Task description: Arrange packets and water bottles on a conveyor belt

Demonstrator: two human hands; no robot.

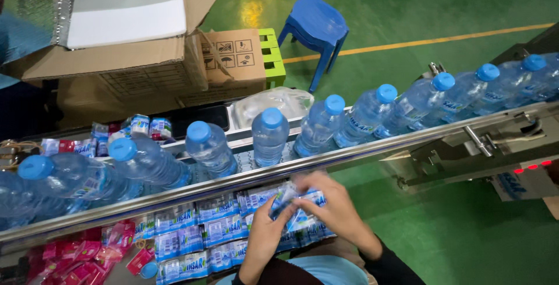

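A blue label (289, 195) was pinched between the fingers of the left hand (265, 232) and right hand (332, 203), beside the bottles (269, 135) on the conveyor (372, 148).

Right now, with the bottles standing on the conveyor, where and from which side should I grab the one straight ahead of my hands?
Grip the bottle around its clear body just under the blue cap, coming from above the near rail. It stands upright with gaps on both sides.

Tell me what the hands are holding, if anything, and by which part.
Both hands grip one blue-and-white bottle label. The left hand pinches its lower edge; the right hand holds its right side. The label is blurred, so the finer grip cannot be told.
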